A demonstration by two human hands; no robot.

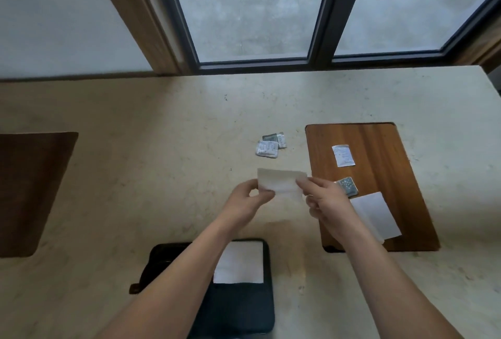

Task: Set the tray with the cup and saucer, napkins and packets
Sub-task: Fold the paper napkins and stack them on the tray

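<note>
Both hands hold one white napkin (280, 183) above the table: my left hand (250, 196) pinches its left end, my right hand (324, 199) its right end. To the right lies the wooden tray (379, 135). On it are a white packet (343, 155), a dark teal packet (347, 186) partly hidden by my right hand, and a folded white napkin (375, 215). A few loose packets (270, 145) lie on the table left of the tray. No cup or saucer is in view.
A dark case (244, 309) with a white napkin (240, 262) on it lies at the near edge under my left forearm. A dark brown board (29, 189) sits at the far left. Dark-framed windows (254, 13) run behind the beige stone table (135, 135).
</note>
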